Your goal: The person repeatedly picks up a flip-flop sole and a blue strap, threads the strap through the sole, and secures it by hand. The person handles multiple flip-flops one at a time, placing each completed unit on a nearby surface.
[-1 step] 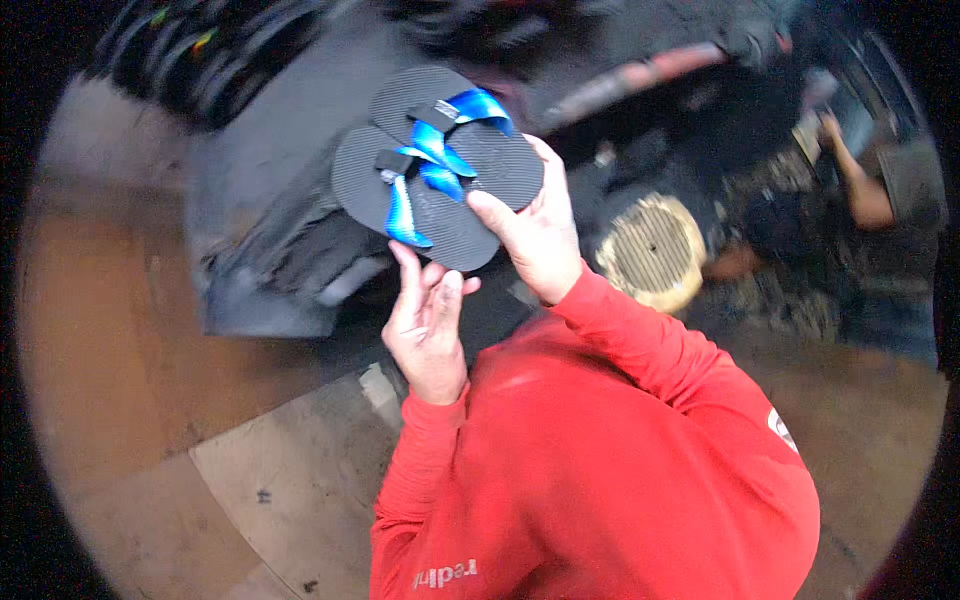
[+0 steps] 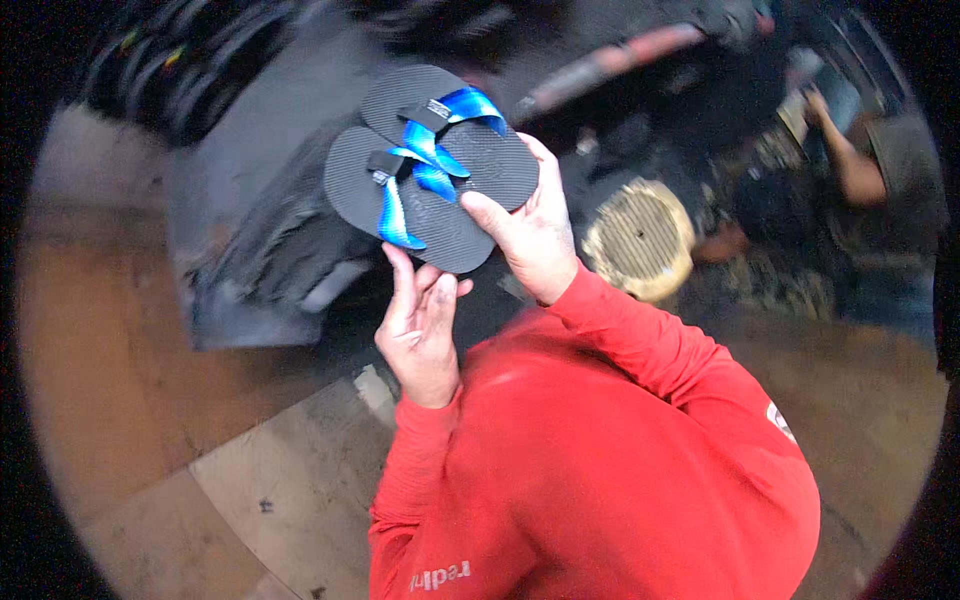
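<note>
Two black ribbed-sole sandals with shiny blue straps overlap, tops facing up: the near sandal partly covers the far sandal. A small black tab crosses each strap. My right hand grips the pair by the right edge, thumb on top and the other fingers largely hidden beneath. Below the near sandal, my left hand is turned palm up with its fingers apart. Its index fingertip meets the sandal's edge close to the lower end of the strap, while the thumb stays off the sole.
Ahead lies a dark work surface, with black curved items behind it. A round ribbed stool top is to my right. Farther right, another person's arm reaches toward a pale piece. A red and grey bar runs across the back.
My hands and the sandals appear slightly farther left in the picture, and the stool top has shifted the same way. Both hands keep the same hold and pose.
</note>
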Demonstrator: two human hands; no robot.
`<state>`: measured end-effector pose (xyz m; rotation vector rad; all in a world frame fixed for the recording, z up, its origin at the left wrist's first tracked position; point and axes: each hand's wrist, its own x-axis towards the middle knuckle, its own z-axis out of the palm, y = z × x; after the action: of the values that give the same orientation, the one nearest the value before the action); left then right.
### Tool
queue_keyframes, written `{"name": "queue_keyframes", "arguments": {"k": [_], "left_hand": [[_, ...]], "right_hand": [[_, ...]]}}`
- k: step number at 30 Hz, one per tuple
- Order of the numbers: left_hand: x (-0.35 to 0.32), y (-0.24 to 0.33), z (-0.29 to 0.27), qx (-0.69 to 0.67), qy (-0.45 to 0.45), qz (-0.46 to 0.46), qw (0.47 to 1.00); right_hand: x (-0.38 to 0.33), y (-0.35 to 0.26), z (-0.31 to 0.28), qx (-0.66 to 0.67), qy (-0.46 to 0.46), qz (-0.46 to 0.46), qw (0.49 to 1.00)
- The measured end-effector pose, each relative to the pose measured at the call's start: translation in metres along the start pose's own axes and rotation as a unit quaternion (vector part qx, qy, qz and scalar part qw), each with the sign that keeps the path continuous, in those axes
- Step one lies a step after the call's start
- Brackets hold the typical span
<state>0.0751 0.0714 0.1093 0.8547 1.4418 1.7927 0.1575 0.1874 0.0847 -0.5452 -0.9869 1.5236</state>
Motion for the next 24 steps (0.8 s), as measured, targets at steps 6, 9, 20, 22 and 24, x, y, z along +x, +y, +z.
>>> {"name": "queue_keyframes", "arguments": {"k": [6,9,20,22,24], "left_hand": [[-0.016,-0.013,-0.007,0.122,-0.240,-0.101,0.958],[-0.020,-0.019,-0.018,0.112,-0.256,-0.141,0.950],[-0.011,-0.041,-0.033,0.147,-0.247,-0.294,0.911],[-0.007,-0.043,-0.034,0.138,-0.239,-0.303,0.912],[-0.006,-0.044,-0.035,0.137,-0.227,-0.303,0.915]], "right_hand": [[-0.060,-0.018,-0.144,-0.066,0.130,0.047,0.988],[-0.089,-0.003,-0.231,-0.213,0.210,0.094,0.950],[-0.117,0.104,-0.436,-0.097,0.342,0.176,0.918],[-0.118,0.116,-0.447,-0.107,0.374,0.242,0.889],[-0.121,0.121,-0.455,-0.228,0.394,0.312,0.834]]}}
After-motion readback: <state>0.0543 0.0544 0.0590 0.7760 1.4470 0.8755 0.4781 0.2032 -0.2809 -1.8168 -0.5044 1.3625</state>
